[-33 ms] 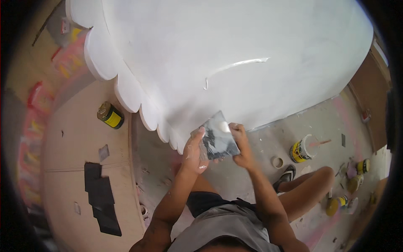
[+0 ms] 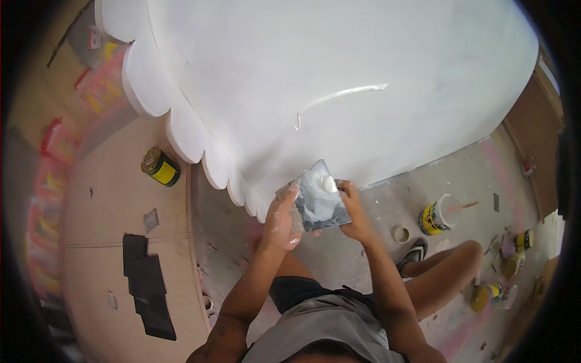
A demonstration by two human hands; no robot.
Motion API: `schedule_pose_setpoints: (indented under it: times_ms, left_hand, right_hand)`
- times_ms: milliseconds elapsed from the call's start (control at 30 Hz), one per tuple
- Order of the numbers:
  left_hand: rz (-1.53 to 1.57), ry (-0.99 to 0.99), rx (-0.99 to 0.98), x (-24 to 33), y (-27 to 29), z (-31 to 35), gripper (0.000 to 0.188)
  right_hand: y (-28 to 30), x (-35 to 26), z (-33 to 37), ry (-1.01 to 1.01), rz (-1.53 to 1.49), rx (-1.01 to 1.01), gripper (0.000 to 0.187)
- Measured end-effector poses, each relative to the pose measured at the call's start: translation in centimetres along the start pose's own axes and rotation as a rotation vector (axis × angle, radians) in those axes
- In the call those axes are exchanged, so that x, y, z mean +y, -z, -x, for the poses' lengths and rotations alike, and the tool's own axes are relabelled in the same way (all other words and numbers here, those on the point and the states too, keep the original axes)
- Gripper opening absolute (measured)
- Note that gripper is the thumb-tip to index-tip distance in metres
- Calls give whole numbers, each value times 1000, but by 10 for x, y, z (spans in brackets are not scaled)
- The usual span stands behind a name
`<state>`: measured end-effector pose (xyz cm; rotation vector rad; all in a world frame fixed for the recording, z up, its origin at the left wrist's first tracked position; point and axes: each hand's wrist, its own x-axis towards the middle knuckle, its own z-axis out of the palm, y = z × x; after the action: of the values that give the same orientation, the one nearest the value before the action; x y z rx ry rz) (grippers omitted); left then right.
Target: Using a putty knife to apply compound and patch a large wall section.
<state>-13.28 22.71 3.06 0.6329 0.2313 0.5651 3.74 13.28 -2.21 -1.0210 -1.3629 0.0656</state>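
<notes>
A flat, grey, square plate (image 2: 318,209) smeared with white paste is held in front of me, with a thick white dollop (image 2: 328,184) near its upper right edge. My left hand (image 2: 282,219) is closed on its left side, thumb on top, with paste on the skin. My right hand (image 2: 354,209) has its fingers curled at the right edge; whether it also grips a separate blade there is hidden. Beyond the plate rises a large white curved surface (image 2: 254,66), bearing a raised, curved streak of wet white paste (image 2: 342,94).
White scalloped edging (image 2: 184,133) runs down the left of the surface. A black-and-yellow can (image 2: 160,167) and overlapping black sheets (image 2: 148,287) rest on brown board at left. To the right stand an open paint bucket (image 2: 436,216), a tape roll (image 2: 400,234) and several smaller cans (image 2: 524,239).
The plate and both hands have shifted slightly to the right. Motion blur on the plate has lessened, and its white dollop shows more clearly.
</notes>
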Motion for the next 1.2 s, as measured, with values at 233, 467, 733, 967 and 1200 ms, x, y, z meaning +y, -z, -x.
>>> schedule_pose_setpoints:
  times_ms: [233, 467, 733, 967, 1200]
  left_hand:
    - [-765, -629, -228, -22, -19, -35, 49]
    - [-1543, -687, -518, -15, -10, -59, 71]
    - [-1446, -326, -344, -48, 38, -15, 61]
    - [-1363, -245, -148, -72, 81, 24, 53]
    - [-1254, -176, -82, -74, 74, 25, 50]
  right_hand:
    - [39, -27, -9, -901, -998, 691, 29]
    - [74, -36, -22, -878, -1053, 509, 30]
    - [173, 26, -101, -628, -19, 739, 34]
    - [203, 70, -157, -264, 657, 788, 28]
    - [145, 55, -149, -124, 705, 669, 37]
